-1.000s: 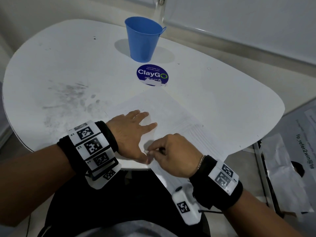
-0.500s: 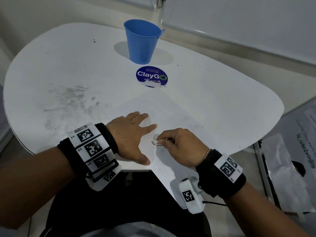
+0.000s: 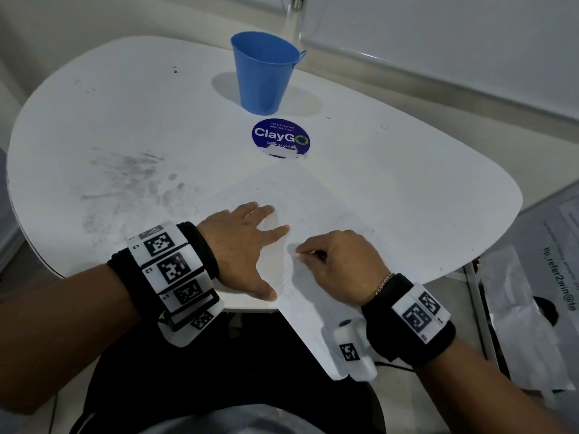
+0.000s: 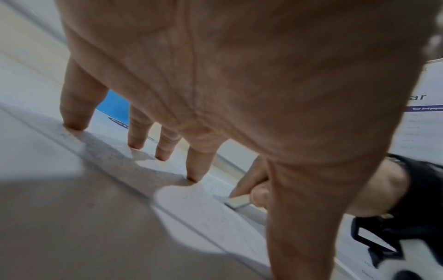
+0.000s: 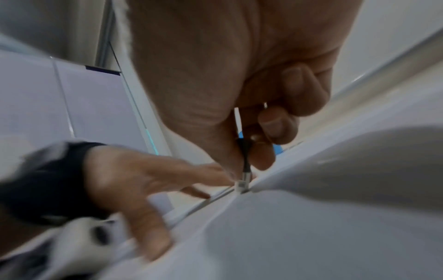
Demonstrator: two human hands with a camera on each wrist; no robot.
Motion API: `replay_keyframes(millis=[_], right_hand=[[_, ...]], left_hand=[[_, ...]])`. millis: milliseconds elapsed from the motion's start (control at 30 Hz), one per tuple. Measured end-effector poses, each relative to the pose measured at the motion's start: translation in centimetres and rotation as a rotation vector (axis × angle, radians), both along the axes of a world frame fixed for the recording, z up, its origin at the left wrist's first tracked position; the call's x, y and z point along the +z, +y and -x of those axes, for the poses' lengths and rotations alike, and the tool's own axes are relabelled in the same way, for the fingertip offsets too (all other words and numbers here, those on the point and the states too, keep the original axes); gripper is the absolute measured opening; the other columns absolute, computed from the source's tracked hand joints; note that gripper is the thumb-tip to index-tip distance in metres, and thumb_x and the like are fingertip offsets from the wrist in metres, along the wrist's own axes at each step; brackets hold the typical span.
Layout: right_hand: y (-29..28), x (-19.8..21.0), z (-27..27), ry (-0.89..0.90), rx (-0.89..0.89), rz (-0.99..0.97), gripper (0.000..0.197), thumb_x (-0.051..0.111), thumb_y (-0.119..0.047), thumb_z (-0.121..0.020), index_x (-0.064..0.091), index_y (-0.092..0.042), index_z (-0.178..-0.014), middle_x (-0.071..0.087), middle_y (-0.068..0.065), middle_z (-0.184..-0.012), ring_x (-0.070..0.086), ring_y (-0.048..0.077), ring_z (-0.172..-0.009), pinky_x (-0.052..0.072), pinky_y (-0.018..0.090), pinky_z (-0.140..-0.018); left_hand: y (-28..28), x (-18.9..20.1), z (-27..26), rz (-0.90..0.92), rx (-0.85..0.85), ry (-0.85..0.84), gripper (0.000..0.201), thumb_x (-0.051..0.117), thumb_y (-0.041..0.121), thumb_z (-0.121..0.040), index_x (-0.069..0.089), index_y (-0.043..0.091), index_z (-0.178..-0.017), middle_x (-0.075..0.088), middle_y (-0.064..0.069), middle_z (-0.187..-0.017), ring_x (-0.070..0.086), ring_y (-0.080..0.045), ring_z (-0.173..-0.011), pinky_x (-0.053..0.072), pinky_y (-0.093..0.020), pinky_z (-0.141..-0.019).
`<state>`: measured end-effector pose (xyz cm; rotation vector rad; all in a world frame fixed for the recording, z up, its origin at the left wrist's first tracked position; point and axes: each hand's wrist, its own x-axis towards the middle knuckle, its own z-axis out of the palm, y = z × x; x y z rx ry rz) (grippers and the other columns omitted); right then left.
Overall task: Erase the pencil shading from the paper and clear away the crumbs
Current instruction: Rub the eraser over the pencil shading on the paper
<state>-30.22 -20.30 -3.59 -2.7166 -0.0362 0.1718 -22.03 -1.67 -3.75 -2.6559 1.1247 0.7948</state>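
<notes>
A sheet of paper [image 3: 300, 198] lies angled on a white counter [image 3: 407, 189], its near corner hanging off the front edge over the person's lap. The right hand [image 3: 341, 267] pinches a small white eraser [image 4: 237, 201] between thumb and forefinger, fingers [image 5: 278, 123] curled round it, the eraser's tip pressed to the paper near the sheet's middle. In the rt wrist view a dark stem w/ a pale tip shows in that grip; whether it is part of the eraser cannot be told. The left hand [image 3: 241, 245] lies flat on the paper just beside it, fingers [image 4: 196, 166] straight and spread, tips bearing down on the sheet, gripping nothing.

Faint ruled lines or marks show on the paper; pencil shading is too pale to make out, and crumbs cannot be seen for certain.

Past the paper's far corner, a round blue sticker [image 3: 280, 136] on the counter reads "ClayGo", w/ "Let's keep our pantries clean" above and "Clean as you g…" below, lower edge torn. Behind it stands a blue pail [image 3: 264, 73], upright. Grey smudges [image 3: 131, 180] mark the counter at left.

Both wrists wear black bands w/ white tags [image 3: 172, 264] printed in black square codes. At far right, off the counter, a printed sheet [image 3: 560, 270] reads partly "lip_refer2win@te".
</notes>
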Motion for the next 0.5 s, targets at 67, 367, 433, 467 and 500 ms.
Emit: replay_keyframes(millis=[67,367,433,467,500], right_hand=[[1.1,0.2,0.7,0.069,0.105,-0.006,0.018,0.059,-0.033,-0.095,0.076,-0.032,-0.102,0.063,-0.019,-0.067,0.057,0.003,-0.063,0.045,0.023,-0.064],[1.5,1.2,1.1,0.113,0.132,0.021,0.019,0.058,-0.031,-0.094,0.076,-0.032,-0.101,0.073,-0.012,-0.084,0.063,0.008,-0.073,0.051,0.027,-0.071],[2.1,1.4,1.4,0.176,0.189,-0.032,0.016,0.061,-0.034,-0.093,0.076,-0.035,-0.099,0.071,-0.013,-0.077,0.058,0.005,-0.066,0.051,0.027,-0.069],[1.8,1.3,1.1,0.167,0.166,-0.024,0.017,0.061,-0.034,-0.093,0.076,-0.036,-0.1,0.073,-0.015,-0.082,0.06,0.004,-0.069,0.051,0.027,-0.071],[1.3,1.2,0.6,0.134,0.116,-0.007,0.018,0.06,-0.033,-0.094,0.076,-0.036,-0.102,0.074,-0.015,-0.089,0.063,0.005,-0.075,0.052,0.027,-0.074]], left_hand=[[-0.1,0.0,0.0,-0.008,-0.004,0.001,0.114,0.053,0.087,-0.075,-0.012,0.042,-0.158,-0.022,0.005,-0.166,-0.019,-0.02,-0.154,0.013,-0.044,-0.125],[-0.1,0.1,0.1,-0.016,-0.004,-0.005,0.114,0.051,0.089,-0.075,-0.012,0.043,-0.158,-0.023,0.004,-0.166,-0.019,-0.02,-0.154,0.015,-0.045,-0.125],[-0.1,0.2,0.1,-0.019,-0.005,-0.007,0.114,0.05,0.089,-0.074,-0.012,0.042,-0.158,-0.022,0.004,-0.166,-0.019,-0.021,-0.154,0.015,-0.046,-0.125],[-0.1,0.2,0.1,-0.018,-0.003,-0.006,0.114,0.051,0.088,-0.075,-0.012,0.042,-0.158,-0.023,0.004,-0.166,-0.019,-0.02,-0.154,0.015,-0.046,-0.125],[-0.1,0.2,0.1,-0.017,0.0,-0.001,0.114,0.052,0.087,-0.075,-0.012,0.042,-0.158,-0.023,0.005,-0.166,-0.02,-0.02,-0.154,0.014,-0.046,-0.125]])
